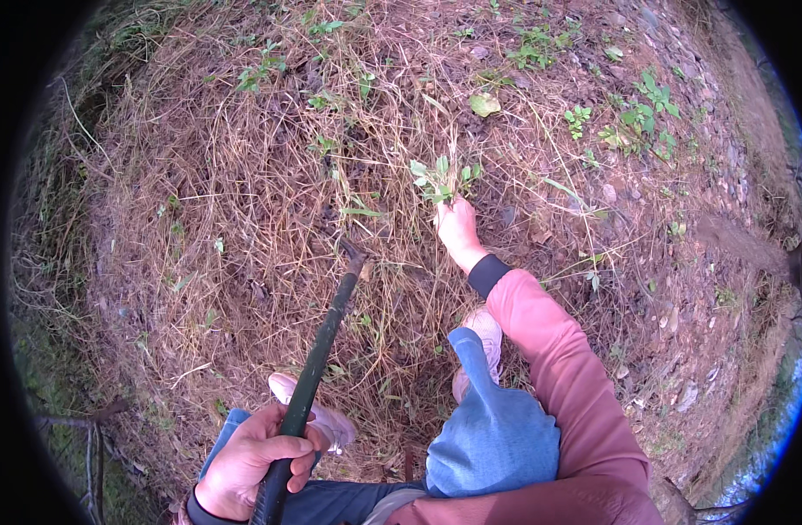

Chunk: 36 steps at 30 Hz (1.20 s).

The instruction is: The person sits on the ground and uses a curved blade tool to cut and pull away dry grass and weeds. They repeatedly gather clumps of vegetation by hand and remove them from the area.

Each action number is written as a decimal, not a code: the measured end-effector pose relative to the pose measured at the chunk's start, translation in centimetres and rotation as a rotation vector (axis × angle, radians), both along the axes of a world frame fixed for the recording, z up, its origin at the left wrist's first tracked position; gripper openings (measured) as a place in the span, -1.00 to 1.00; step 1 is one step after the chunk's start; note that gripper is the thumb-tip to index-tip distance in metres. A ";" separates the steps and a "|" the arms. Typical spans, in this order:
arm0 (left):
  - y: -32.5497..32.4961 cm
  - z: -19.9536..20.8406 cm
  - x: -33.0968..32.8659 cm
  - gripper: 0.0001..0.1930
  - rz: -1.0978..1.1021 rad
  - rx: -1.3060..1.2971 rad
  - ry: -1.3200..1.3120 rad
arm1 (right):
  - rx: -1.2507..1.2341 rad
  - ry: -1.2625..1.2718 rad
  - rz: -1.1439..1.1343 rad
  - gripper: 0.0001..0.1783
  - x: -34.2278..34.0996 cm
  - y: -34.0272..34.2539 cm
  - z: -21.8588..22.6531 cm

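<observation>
My left hand (265,459), low in the view, is closed around the dark green handle (318,354) of a hoe. Its dark metal head (353,255) rests among the dry grass, and the blade is mostly hidden there. My right hand (458,229) reaches forward over the ground, fingers closed on a leafy green weed (442,180). Pale dry stalks stand up from the same fist, beyond the leaves. How far the weed's roots are in the soil cannot be seen.
Dry grass (200,236) covers the slope. Green seedlings (650,109) grow at the far right, near a yellowish leaf (484,104). My shoes (331,424) stand close below, by my blue-clad knee (497,442). Stones lie rightward; bare branches (95,446) are at lower left.
</observation>
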<state>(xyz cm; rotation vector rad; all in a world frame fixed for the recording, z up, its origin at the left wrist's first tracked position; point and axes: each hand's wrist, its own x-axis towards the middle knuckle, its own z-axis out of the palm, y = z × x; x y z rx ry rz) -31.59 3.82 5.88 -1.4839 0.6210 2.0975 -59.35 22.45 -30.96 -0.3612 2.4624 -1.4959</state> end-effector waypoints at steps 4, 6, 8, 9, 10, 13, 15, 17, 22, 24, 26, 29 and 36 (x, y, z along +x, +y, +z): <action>-0.8 -0.1 0.1 -0.60 -0.008 0.006 -0.004 | -0.204 -0.435 -0.131 -0.68 2.5 -1.3 3.9; -1.3 -0.1 0.2 -0.60 -0.009 0.033 -0.010 | -0.197 -0.545 -0.001 -0.71 6.9 -2.6 6.8; -1.5 -0.1 0.3 -0.61 -0.007 0.056 0.005 | -0.153 -0.487 0.290 -0.77 9.0 -3.4 9.3; -1.6 -0.1 0.4 -0.61 -0.015 0.044 0.016 | -0.238 -0.446 0.505 -0.80 9.4 -3.5 10.2; -1.6 -0.1 0.4 -0.61 -0.023 0.033 0.013 | -0.128 -0.180 0.543 -0.81 9.5 -4.0 10.8; -1.4 0.1 0.6 -0.61 -0.025 0.019 0.010 | -0.041 -0.036 0.501 -0.66 3.6 -2.6 10.6; -1.4 0.1 0.7 -0.62 -0.012 0.020 0.022 | 0.247 0.343 0.280 -0.52 -1.7 -0.7 9.2; -1.4 0.1 0.7 -0.63 0.000 0.022 0.021 | 0.651 0.284 0.175 -0.20 -6.3 1.8 7.5; -1.5 -0.2 0.6 -0.66 -0.086 0.055 0.019 | 1.133 -0.122 -0.006 -0.47 -9.9 6.4 3.5; -1.4 -0.3 0.5 -0.66 -0.095 0.049 -0.019 | 1.099 0.019 0.074 -0.73 -9.4 7.2 2.9; -1.2 -0.3 0.4 -0.65 -0.090 0.023 0.012 | 0.932 0.156 0.107 -0.79 -9.1 7.1 3.2; -1.0 -0.1 0.3 -0.62 -0.090 -0.006 0.003 | 0.491 0.328 0.182 -0.88 -7.7 5.6 5.7; -0.5 0.1 0.2 -0.62 -0.045 -0.017 0.013 | -0.006 -0.141 1.031 -0.79 11.8 -2.8 11.5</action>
